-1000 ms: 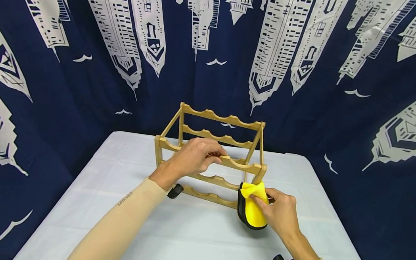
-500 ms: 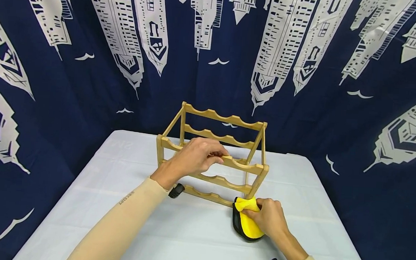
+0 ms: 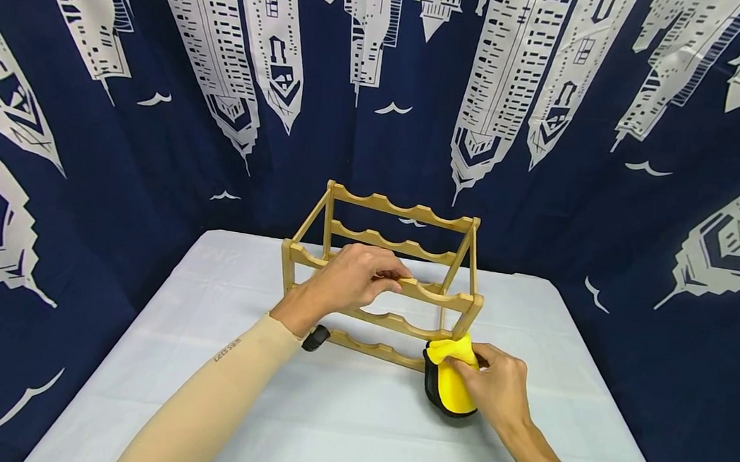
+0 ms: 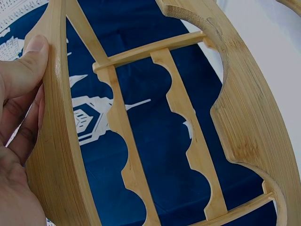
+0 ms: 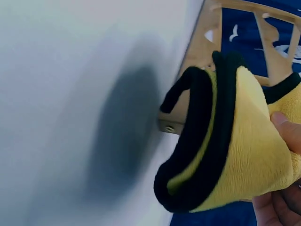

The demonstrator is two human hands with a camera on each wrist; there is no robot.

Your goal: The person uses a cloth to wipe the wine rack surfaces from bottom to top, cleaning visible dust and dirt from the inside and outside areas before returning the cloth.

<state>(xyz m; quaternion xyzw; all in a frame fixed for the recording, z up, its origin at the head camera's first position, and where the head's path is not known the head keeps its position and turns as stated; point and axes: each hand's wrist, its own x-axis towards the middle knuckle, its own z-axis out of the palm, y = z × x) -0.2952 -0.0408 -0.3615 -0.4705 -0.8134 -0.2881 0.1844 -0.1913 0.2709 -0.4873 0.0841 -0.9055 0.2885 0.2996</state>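
A wooden wine rack (image 3: 396, 322) with scalloped rails stands on the table. My left hand (image 3: 357, 278) grips its upper front rail near the middle; in the left wrist view the thumb (image 4: 35, 52) lies against the wood (image 4: 59, 117). At the rack's front right post, my right hand (image 3: 497, 384) pinches a folded yellow cloth (image 3: 456, 388) with black edging. The right wrist view shows the cloth (image 5: 249, 146) up close, folded in layers against the lower end of the post (image 5: 176, 115). The cloth hides the foot of that post in the head view.
A white cloth covers the table (image 3: 332, 426). Behind and at both sides hangs a navy curtain (image 3: 375, 146) printed with white buildings and birds. Black wrist straps with small devices (image 3: 317, 338) show at both sleeves.
My right hand moved the yellow cloth down along the right front post, then partly back up. The left hand keeps its grip on the rail, and the rack stays in place.
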